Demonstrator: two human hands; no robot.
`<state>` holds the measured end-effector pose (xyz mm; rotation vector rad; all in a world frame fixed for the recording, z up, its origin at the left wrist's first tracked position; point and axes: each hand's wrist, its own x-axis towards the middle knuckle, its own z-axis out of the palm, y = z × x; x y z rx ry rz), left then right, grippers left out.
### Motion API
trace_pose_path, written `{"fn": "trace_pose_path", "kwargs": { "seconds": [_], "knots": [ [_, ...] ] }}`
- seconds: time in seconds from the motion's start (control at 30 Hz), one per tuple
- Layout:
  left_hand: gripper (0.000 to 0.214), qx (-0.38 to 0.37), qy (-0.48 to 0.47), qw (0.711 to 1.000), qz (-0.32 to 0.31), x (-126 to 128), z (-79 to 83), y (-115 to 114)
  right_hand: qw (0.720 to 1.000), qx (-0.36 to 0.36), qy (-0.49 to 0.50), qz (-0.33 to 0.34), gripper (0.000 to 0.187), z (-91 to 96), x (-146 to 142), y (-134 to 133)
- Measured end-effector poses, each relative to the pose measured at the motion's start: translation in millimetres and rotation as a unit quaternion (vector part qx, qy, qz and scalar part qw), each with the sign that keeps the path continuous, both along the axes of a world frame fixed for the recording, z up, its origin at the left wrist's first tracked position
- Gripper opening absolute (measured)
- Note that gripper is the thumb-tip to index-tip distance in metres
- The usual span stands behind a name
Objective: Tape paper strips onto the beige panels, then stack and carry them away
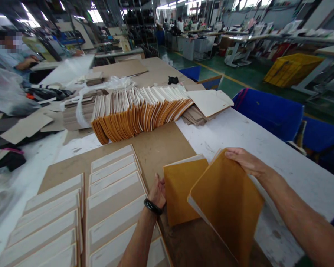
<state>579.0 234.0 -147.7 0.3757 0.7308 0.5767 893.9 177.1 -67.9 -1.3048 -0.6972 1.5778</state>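
Observation:
My left hand [157, 192], with a black band [153, 206] on the wrist, grips the edge of an amber kraft folder [183, 187] lying on a brown board [161, 148]. My right hand [246, 161] holds up a second amber kraft folder [225, 207] by its top edge, with a white inner layer showing along its rim. A fanned row of amber-backed, white-edged folders [139, 111] lies farther up the table. Rows of white-and-brown card panels [114, 193] lie to the left of my left forearm.
The long white work table [233, 137] holds loose cardboard sheets [26, 128] and plastic wrap at the left. A seated person [16, 55] works at the far left. Blue bins [267, 111] stand beyond the right table edge, and a yellow crate [293, 69] stands on the green floor.

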Motion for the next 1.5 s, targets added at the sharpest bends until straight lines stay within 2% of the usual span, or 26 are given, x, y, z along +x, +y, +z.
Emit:
{"fn": "trace_pose_path", "kwargs": {
  "seconds": [0.03,0.1,0.13,0.2,0.27,0.3,0.4,0.47,0.53,0.6,0.7,0.8,0.93,1.0,1.1,1.2,1.3,1.4,1.5],
  "knots": [
    [0.062,0.002,0.002,1.000,-0.001,-0.1,1.3,0.0,0.997,0.004,-0.016,0.075,0.033,2.6,-12.0,8.3],
    [0.065,0.007,0.007,1.000,-0.004,-0.1,4.1,-0.5,0.973,0.042,-0.079,0.211,0.032,2.9,-37.8,26.9],
    [0.067,0.008,0.008,1.000,-0.006,0.2,5.4,-1.0,0.953,0.078,-0.132,0.261,0.031,0.6,-51.4,36.7],
    [0.067,0.029,0.020,0.999,-0.007,1.5,7.4,-2.4,0.905,0.154,-0.245,0.312,0.024,-7.1,-79.8,55.8],
    [0.062,0.065,0.042,0.997,-0.006,3.9,7.9,-3.8,0.876,0.199,-0.309,0.312,0.017,-16.1,-106.6,73.1],
    [0.058,0.083,0.056,0.995,-0.006,5.3,7.4,-4.2,0.874,0.209,-0.320,0.301,0.015,-20.2,-117.5,80.9],
    [0.053,0.105,0.091,0.990,-0.005,9.4,2.5,-3.7,0.893,0.212,-0.328,0.224,0.023,-29.8,-127.7,97.7],
    [0.049,0.106,0.115,0.988,-0.003,11.0,-2.6,-2.3,0.908,0.196,-0.343,0.141,0.028,-35.7,-110.4,99.2],
    [0.045,0.106,0.132,0.986,0.002,11.2,-6.8,-0.9,0.918,0.162,-0.358,0.049,0.031,-43.3,-78.5,88.8],
    [0.045,0.105,0.136,0.985,0.004,10.1,-8.8,0.0,0.922,0.116,-0.367,-0.035,0.037,-53.4,-44.1,66.5],
    [0.048,0.098,0.130,0.987,-0.003,7.8,-7.7,-0.3,0.935,0.053,-0.338,-0.096,0.045,-71.4,-14.8,21.8],
    [0.049,0.094,0.133,0.987,-0.010,6.9,-4.6,-2.5,0.960,0.028,-0.264,-0.089,0.049,-87.3,-21.9,-14.1],
    [0.047,0.110,0.147,0.983,-0.006,9.7,3.1,-7.4,0.987,0.047,-0.119,-0.093,0.060,-91.8,-46.7,-28.9],
    [0.045,0.133,0.148,0.980,-0.009,12.1,11.8,-10.3,0.989,0.044,-0.099,-0.102,0.058,-83.0,-51.9,-29.5],
    [0.045,0.206,0.162,0.965,-0.004,14.6,33.6,-15.5,0.983,0.067,-0.125,-0.116,0.049,-56.8,-52.6,-34.8],
    [0.042,0.293,0.201,0.934,0.022,12.1,60.0,-23.1,0.965,0.135,-0.162,-0.155,0.042,-27.4,-54.1,-50.5],
    [0.031,0.370,0.252,0.893,0.041,3.4,77.3,-31.4,0.950,0.187,-0.185,-0.167,0.039,-14.7,-58.5,-73.7],
    [0.036,0.446,0.262,0.856,0.023,-7.5,77.1,-37.7,0.945,0.210,-0.220,-0.119,0.045,-27.1,-62.0,-96.4],
    [0.044,0.504,0.245,0.828,0.010,-16.1,64.7,-44.6,0.928,0.226,-0.279,-0.101,0.050,-52.5,-64.9,-114.3]
  ]
}}
